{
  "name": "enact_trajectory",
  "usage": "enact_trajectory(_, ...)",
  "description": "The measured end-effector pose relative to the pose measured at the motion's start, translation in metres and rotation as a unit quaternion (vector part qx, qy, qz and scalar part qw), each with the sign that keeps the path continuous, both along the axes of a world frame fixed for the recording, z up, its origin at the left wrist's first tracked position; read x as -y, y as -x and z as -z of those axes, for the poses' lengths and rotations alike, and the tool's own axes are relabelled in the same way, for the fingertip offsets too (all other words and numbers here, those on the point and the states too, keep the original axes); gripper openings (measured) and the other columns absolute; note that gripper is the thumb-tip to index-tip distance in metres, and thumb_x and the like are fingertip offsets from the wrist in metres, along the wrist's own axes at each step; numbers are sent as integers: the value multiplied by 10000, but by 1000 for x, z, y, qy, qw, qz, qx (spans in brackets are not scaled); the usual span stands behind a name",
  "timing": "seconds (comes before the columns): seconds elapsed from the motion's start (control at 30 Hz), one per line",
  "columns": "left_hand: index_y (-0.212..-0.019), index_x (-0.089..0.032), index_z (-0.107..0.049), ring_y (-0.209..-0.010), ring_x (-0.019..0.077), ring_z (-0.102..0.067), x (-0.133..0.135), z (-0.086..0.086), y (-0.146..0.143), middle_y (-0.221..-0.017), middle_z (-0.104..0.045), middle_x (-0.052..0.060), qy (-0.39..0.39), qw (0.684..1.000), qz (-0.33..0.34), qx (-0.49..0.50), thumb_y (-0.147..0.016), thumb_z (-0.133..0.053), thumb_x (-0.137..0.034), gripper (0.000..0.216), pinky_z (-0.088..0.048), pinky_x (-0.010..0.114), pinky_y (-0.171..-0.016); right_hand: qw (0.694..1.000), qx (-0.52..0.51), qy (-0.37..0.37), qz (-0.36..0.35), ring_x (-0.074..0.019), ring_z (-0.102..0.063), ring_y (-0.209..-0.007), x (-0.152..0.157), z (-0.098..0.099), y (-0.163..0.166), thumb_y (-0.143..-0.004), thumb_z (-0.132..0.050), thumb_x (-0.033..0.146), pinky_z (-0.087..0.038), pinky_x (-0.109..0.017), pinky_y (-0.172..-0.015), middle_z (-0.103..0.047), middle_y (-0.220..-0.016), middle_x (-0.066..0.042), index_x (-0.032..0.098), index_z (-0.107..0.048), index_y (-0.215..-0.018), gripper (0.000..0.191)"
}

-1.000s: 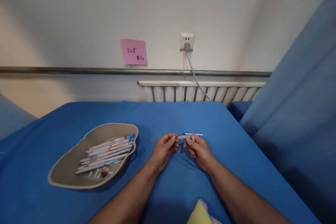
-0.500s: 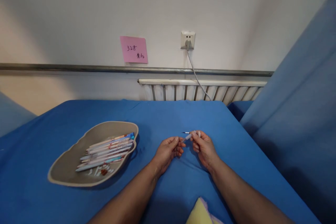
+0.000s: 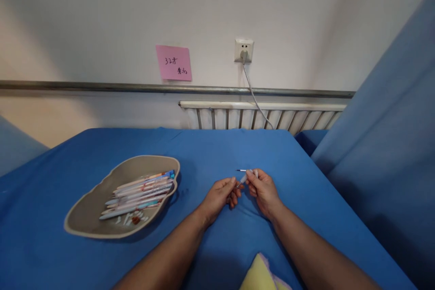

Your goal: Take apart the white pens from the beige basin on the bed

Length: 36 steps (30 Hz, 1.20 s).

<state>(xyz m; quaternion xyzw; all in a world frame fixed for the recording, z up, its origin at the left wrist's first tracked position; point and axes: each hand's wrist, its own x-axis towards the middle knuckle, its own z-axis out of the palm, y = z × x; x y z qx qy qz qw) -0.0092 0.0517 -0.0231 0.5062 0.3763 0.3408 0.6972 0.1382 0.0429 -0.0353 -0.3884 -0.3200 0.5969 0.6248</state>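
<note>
Over the blue-covered table, my right hand (image 3: 264,191) pinches a short translucent white pen barrel (image 3: 243,178) between thumb and fingers. A thin pen refill (image 3: 241,170) with a dark tip also sticks out leftward from the same grip. My left hand (image 3: 220,195) is closed, its thumb and fingertips at the lower left end of the barrel; the exact contact is too small to make out. To the left, a grey-beige basin (image 3: 84,213) holds several pens (image 3: 139,195) lying side by side, with small white pieces (image 3: 128,218) and a brown-red piece (image 3: 136,220) near them.
A folded yellow cloth (image 3: 258,276) with a purple edge lies at the front of the blue table cover (image 3: 204,149). Behind are a radiator (image 3: 234,118), a metal rail, a pink note (image 3: 174,63) and a socket (image 3: 244,50) with a cable. A blue curtain (image 3: 384,145) hangs at right.
My left hand has moved slightly right, closer to my right hand, and its thumb now lies nearer the barrel's end. My right hand keeps its grip. The basin has barely shifted in view.
</note>
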Motion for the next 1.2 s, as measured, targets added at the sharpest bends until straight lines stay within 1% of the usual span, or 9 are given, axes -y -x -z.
enact_trajectory(0.1, -816, -127, -589, -440, 65, -471, 1, -2, 0, -632, -570, -10, -17, 1000, 20, -8, -789, -557, -560, 435, -354, 192, -432, 1000, 8, -1, -1, -24, -311, -361, 0, 0, 1, -672, -740, 444, -173, -178, -345, -510, -515, 66, 173, -512, -656, 355)
enact_trajectory(0.23, -775, -135, -577, -420, 56, -436, 1, -3, 1, -591, -535, -36, -19, 999, 31, -16, -740, -629, -537, 408, -339, 191, -426, 1000, 15, -4, -2, -23, -319, -362, 1, 0, 2, -671, -734, 462, -171, -176, -345, -517, -526, 60, 167, -529, -655, 360)
enact_trajectory(0.43, -761, -139, -574, -409, 66, -416, 0, -1, 3, -550, -497, -46, -16, 999, 42, -19, -767, -569, -572, 432, -330, 199, -413, 1000, 21, -14, -13, -20, -314, -371, 3, -4, 1, -718, -686, 484, -177, -176, -357, -504, -545, 59, 149, -652, -867, 368)
enact_trajectory(0.6, -742, -148, -567, -402, 71, -400, -1, 0, 3, -520, -472, -54, -14, 999, 43, -22, -782, -533, -590, 445, -314, 205, -411, 1000, 12, -22, -13, -20, -324, -378, 4, -5, 0, -730, -681, 473, -176, -179, -362, -495, -544, 55, 151, -657, -800, 330)
enact_trajectory(0.8, -728, -153, -549, -389, 67, -379, -1, -1, 4, -507, -450, -60, -13, 998, 48, -24, -801, -510, -579, 434, -296, 201, -402, 999, 3, -40, -20, -33, -344, -399, 6, -5, -3, -758, -651, 472, -195, -185, -372, -543, -598, 29, 165, -669, -876, 330)
enact_trajectory(0.9, -745, -152, -549, -387, 64, -376, -1, -2, 3, -512, -446, -62, -13, 999, 43, -24, -809, -506, -569, 424, -298, 195, -400, 998, 28, -55, -17, -40, -340, -411, 7, -6, -4, -761, -651, 462, -203, -189, -383, -553, -613, 24, 170, -668, -892, 320)
enact_trajectory(1.03, -753, -144, -559, -391, 68, -393, 1, -3, 0, -525, -471, -51, -11, 1000, -20, -7, -788, -548, -553, 411, -313, 195, -401, 989, 118, -86, 13, -56, -345, -438, 9, -7, -1, -745, -669, 451, -248, -200, -413, -556, -612, 25, 180, -668, -886, 305)
enact_trajectory(1.13, -712, -158, -523, -440, 74, -436, -1, -8, 2, -559, -506, -36, -22, 997, -77, 7, -768, -586, -527, 379, -346, 194, -443, 978, 180, -102, 5, -75, -376, -467, 11, -8, 3, -737, -671, 454, -284, -212, -439, -578, -626, 18, 187, -668, -861, 294)
enact_trajectory(1.2, -739, -168, -524, -484, 75, -453, -4, -12, 5, -579, -512, -42, -36, 992, -116, 15, -750, -628, -481, 330, -362, 189, -486, 970, 217, -106, -10, -85, -394, -488, 10, -8, 4, -729, -672, 453, -299, -216, -457, -580, -622, 19, 190, -675, -835, 284)
